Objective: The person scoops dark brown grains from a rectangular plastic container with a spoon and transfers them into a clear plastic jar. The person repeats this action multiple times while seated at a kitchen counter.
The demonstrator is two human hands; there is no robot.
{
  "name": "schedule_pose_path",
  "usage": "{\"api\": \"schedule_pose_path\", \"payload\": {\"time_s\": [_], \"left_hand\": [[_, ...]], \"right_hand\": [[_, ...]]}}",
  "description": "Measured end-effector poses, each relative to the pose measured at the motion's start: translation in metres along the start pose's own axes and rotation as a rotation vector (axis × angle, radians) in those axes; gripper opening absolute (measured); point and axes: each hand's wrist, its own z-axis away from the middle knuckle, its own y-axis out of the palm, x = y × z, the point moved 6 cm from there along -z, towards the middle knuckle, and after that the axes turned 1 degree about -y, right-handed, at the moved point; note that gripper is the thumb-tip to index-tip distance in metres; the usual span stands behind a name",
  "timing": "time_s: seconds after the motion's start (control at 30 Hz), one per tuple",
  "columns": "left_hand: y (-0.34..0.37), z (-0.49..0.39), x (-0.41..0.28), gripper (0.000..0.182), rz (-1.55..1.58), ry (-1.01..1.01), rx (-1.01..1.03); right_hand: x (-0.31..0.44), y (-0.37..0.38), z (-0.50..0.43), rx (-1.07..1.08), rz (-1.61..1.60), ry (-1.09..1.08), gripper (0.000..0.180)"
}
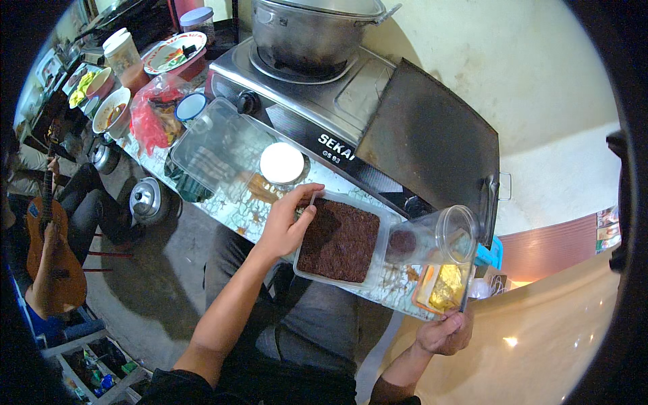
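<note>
A rectangular clear plastic container holding a flat dark brown cake (339, 240) lies at the front edge of the counter. My left hand (291, 220) grips its upper left rim, thumb and fingers pinching the wall. Farther right, my right hand (446, 331) is closed at the counter's corner, by a small orange-rimmed container with a yellow block (448, 286); what its fingers hold cannot be told. Between them lies a clear plastic jar (430, 235) with some dark stuff inside. A round white lid (281, 163) rests left of the cake, beside a clear plastic box (215, 147).
Behind stands a gas stove (304, 121) with a large metal pot (314, 38) and a dark metal panel (430, 147). Bowls, an enamel plate (174, 53) and a red plastic bag (152, 114) crowd the left. A person with a guitar (53, 253) sits at far left, near a kettle (146, 200).
</note>
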Motion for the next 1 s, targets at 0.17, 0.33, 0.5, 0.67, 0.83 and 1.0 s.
{"api": "schedule_pose_path", "payload": {"time_s": [0.17, 0.33, 0.5, 0.67, 0.83, 1.0], "left_hand": [[0.001, 0.0, 0.0, 0.04, 0.002, -0.005, -0.003], [0.001, 0.001, 0.003, 0.043, 0.028, -0.032, 0.018], [0.001, 0.0, 0.001, 0.041, 0.034, -0.023, 0.011], [0.001, 0.0, 0.0, 0.04, 0.02, -0.015, 0.003], [0.0, 0.0, -0.001, 0.04, 0.011, 0.015, -0.009], [0.0, 0.0, -0.001, 0.04, -0.002, -0.006, -0.001]], "right_hand": [[0.011, -0.003, 0.021, -0.15, 0.048, 0.016, 0.043], [0.04, 0.043, 0.05, 0.356, -0.496, 0.237, 0.044], [0.051, 0.083, 0.076, 0.685, -0.691, 0.732, 0.049], [0.053, 0.081, 0.091, 0.747, -0.854, 1.09, 0.048], [0.055, 0.08, 0.098, 0.641, -0.958, 1.307, 0.045], [0.05, 0.08, 0.099, 0.513, -1.012, 1.431, 0.04]]}}
